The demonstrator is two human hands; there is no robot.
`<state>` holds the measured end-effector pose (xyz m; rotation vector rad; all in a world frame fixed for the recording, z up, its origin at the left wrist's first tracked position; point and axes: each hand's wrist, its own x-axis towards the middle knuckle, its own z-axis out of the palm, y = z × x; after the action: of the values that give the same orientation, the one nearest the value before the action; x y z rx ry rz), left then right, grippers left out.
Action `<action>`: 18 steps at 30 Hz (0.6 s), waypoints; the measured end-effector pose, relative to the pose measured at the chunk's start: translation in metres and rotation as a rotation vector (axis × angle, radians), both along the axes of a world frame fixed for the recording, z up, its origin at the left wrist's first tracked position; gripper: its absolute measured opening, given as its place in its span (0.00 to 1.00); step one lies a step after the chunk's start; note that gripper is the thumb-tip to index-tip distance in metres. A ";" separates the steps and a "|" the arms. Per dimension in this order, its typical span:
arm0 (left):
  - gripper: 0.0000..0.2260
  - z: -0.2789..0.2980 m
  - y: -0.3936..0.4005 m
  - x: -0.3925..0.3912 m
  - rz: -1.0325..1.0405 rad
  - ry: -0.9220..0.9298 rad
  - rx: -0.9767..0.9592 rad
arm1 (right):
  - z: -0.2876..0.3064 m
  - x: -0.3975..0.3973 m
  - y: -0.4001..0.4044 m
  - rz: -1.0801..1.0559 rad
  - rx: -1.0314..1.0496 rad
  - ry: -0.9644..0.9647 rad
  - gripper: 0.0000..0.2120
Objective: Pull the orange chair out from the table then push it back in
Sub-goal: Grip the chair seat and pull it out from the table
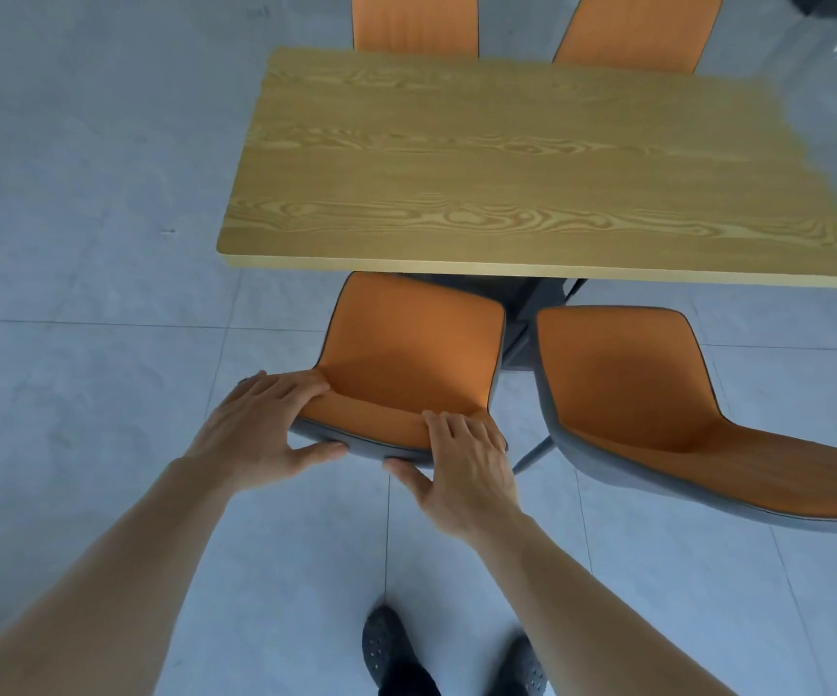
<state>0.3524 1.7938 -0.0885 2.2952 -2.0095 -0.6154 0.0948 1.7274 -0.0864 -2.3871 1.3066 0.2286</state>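
- Orange padding covers the chair (406,354) nearest the camera, set in a grey shell; its seat front reaches just under the near edge of the wooden surface (506,158).
- Both hands grip the top of this chair's backrest, one at each corner.
- Left hand (260,429): fingers lie over the orange inner face at the left corner, with the thumb (321,450) pressed against the grey rear rim, so the hand is clamped on the backrest.
- Right hand (461,464): fingers curl over the orange top edge at the right corner, thumb (408,474) against the grey back, likewise closed on the backrest.
- The two hands sit apart, with a stretch of bare backrest rim between them.
- A second orange chair (657,394) stands just beside the held one on the right, angled outward and further from the surface.
- Two more orange chair backs (413,22) (642,27) show beyond the far edge of the surface.
- The wood-grain top carries nothing visible.
- Pale grey floor tiles (79,243) surround everything.
- The person's dark perforated shoes (386,645) appear at the bottom, between the bare forearms.
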 end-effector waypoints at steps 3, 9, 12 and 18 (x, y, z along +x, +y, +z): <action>0.38 -0.007 0.001 -0.003 0.025 -0.008 -0.072 | -0.004 -0.003 -0.003 0.018 -0.011 -0.011 0.42; 0.34 -0.004 0.001 -0.030 0.050 -0.031 -0.161 | 0.000 -0.023 -0.016 0.069 0.026 0.027 0.41; 0.32 -0.005 0.008 -0.052 0.090 -0.007 -0.187 | 0.001 -0.041 -0.019 0.088 0.046 0.036 0.39; 0.30 -0.010 0.017 -0.097 0.144 0.001 -0.215 | 0.001 -0.081 -0.026 0.122 0.047 0.033 0.40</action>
<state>0.2552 1.8112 -0.0982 2.2826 -1.7898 -0.3717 0.0135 1.7019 -0.0857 -2.4353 1.1573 0.3320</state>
